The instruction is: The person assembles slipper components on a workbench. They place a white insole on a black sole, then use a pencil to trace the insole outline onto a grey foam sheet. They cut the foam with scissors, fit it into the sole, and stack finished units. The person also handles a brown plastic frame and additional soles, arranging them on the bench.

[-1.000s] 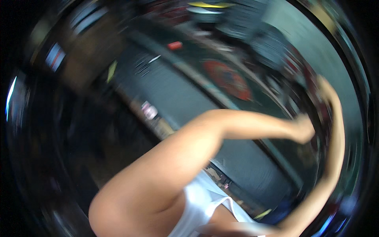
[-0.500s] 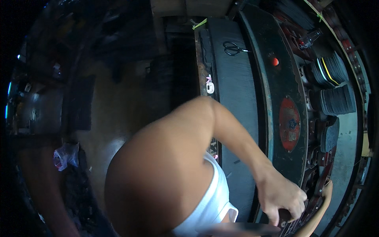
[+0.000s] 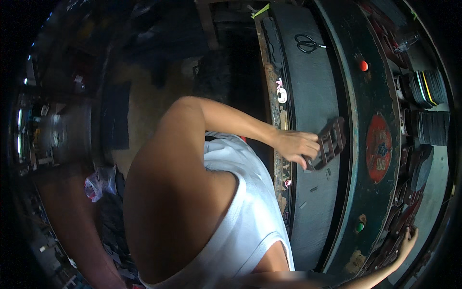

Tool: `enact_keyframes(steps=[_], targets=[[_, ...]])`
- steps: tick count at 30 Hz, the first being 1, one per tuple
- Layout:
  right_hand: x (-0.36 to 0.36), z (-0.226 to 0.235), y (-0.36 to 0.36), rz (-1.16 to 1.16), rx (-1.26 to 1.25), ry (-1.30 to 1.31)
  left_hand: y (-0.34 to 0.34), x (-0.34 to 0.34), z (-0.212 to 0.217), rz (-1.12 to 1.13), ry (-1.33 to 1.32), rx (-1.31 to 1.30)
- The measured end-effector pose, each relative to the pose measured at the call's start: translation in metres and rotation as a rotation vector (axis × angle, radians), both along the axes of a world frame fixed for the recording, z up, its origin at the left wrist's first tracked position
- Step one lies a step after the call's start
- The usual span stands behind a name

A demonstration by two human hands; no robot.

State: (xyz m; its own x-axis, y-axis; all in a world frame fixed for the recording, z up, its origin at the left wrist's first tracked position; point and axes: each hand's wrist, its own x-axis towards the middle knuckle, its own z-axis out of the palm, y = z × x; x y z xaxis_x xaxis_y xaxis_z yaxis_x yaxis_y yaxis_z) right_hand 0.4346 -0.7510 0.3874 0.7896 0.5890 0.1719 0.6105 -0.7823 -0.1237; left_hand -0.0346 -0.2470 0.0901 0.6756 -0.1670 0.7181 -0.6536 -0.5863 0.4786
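My left hand is closed on the end of a dark red-brown cutting die, an open frame with crossbars. The die is tilted and slightly blurred, over the dark flat bed of a green machine. At the lower right my right hand reaches onto the machine's top, beside a row of similar dark red dies. Its fingers look apart, touching or close to the dies; the contact is partly hidden. Small dark scraps lie on the bed near my left hand.
Black-handled scissors lie at the bed's far end. Stacks of dark sole-shaped sheets stand on the machine's top. A red button and a green button stick out from its face. A plastic bag lies at the left.
My left hand has moved from the machine's top back over the bed, bringing a cutting die with it. My right hand remains by the dies. The view has shifted.
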Motion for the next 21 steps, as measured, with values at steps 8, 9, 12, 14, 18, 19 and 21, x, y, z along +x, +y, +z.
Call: enact_keyframes(steps=[8, 9, 12, 14, 18, 19, 21], targets=[[-0.207, -0.022, 0.055, -0.021, 0.167, -0.437, 0.019, 0.031, -0.084, 0.135, 0.228, 0.109], [-0.238, -0.04, 0.076, 0.03, 0.229, -0.384, 0.021, 0.027, -0.08, 0.08, 0.349, 0.004], [-0.337, -0.111, 0.156, 0.077, 0.353, -0.305, 0.057, -0.017, -0.059, -0.103, 0.336, -0.247], [-0.399, -0.163, 0.225, 0.173, 0.474, -0.24, 0.11, -0.072, -0.049, -0.102, 0.25, -0.189], [-0.542, -0.285, 0.377, -0.051, 0.561, 0.292, 0.261, -0.217, -0.089, 0.279, 0.297, -0.415], [-0.57, -0.315, 0.416, 0.136, 0.526, 0.359, 0.304, -0.254, -0.116, 0.445, 0.396, -0.482], [-0.614, -0.363, 0.49, 0.327, 0.251, 0.59, 0.397, -0.323, -0.19, 0.732, 0.519, -0.706]])
